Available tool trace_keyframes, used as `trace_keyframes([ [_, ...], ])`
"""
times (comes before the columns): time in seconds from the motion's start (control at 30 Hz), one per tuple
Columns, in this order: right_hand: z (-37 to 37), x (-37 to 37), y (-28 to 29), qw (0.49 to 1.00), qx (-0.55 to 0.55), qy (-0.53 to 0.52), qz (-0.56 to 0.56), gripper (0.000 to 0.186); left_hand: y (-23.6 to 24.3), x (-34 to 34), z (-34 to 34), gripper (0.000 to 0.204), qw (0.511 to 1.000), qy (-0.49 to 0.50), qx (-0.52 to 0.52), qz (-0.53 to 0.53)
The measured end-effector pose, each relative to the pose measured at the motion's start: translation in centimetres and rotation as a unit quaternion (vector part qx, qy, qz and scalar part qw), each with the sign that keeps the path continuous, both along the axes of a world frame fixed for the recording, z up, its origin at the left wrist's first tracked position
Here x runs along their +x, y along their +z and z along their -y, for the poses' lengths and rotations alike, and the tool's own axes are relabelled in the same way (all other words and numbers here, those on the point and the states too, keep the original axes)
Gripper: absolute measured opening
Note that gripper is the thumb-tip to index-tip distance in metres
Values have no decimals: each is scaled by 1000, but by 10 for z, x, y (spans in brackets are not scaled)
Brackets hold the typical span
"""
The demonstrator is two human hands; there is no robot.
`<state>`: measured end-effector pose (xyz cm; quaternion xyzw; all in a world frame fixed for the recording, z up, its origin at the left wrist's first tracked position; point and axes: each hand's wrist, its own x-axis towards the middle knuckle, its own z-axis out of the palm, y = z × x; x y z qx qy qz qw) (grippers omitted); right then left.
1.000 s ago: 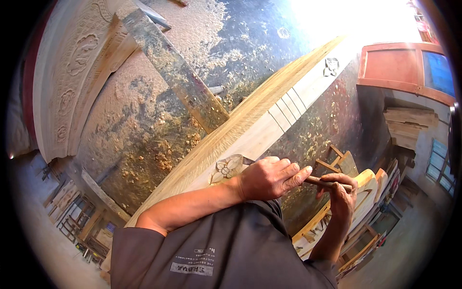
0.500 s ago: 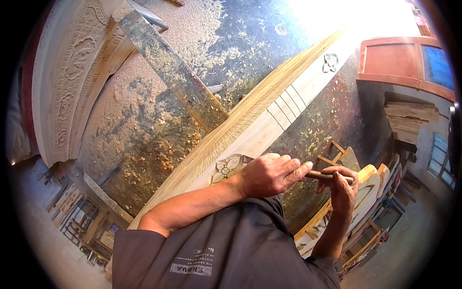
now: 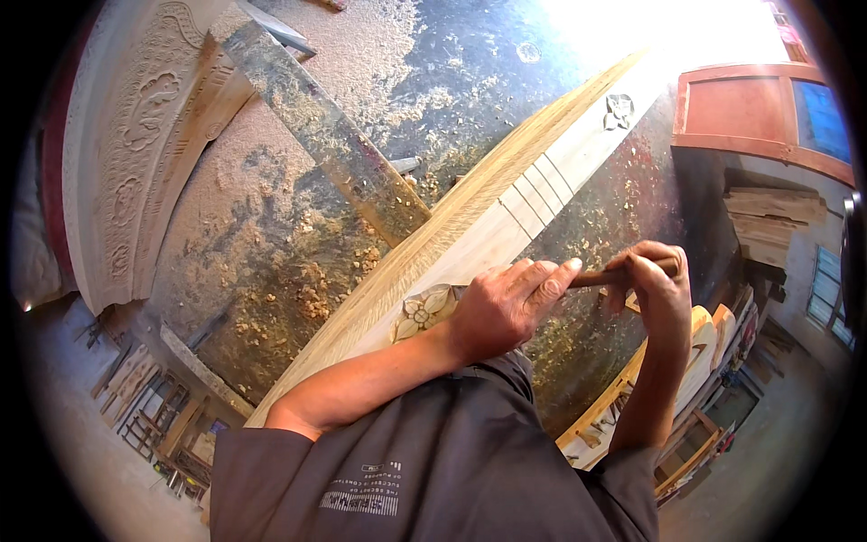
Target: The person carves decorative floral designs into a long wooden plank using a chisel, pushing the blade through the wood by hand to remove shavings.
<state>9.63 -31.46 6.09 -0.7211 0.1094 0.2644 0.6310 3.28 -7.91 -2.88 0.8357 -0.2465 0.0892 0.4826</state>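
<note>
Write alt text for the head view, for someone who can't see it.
A person's left grip and right grip hold a brown tool handle, the left one beside a flower carved into a pale beam. Farther along, the beam bears parallel grooves and a second carving. Wood chips lie scattered below, and an ornate panel shows at left.

Had beam (image 3: 474,246) running diagonally, lower left to upper right, with flower carving (image 3: 423,313) on near stretch just left of left hand (image 3: 504,305), grooves (image 3: 535,199) midway, second carving (image 3: 619,111) toward far end. Saw tool handle (image 3: 596,278) spanning left hand to right hand (image 3: 655,278), right of beam. Noted plank (image 3: 325,126) running up to beam's left side, relief panel (image 3: 131,163) far left, shavings (image 3: 312,296) on floor (image 3: 465,77) between, framed panel (image 3: 733,113) upper right, above boards (image 3: 775,228).
</note>
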Motion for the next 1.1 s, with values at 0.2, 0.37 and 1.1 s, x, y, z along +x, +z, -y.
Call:
trace_keyframes([
  [0.2,3,26,-21,997,68,12,-19,33,2,6,3,59,998,37,35,-20],
  [0.37,-29,36,-6,999,-26,36,27,36,3,9,2,57,997,75,12,1],
  [1.1,-5,-65,16,975,-102,-153,127,24,32,-63,-111,38,972,33,232,1],
])
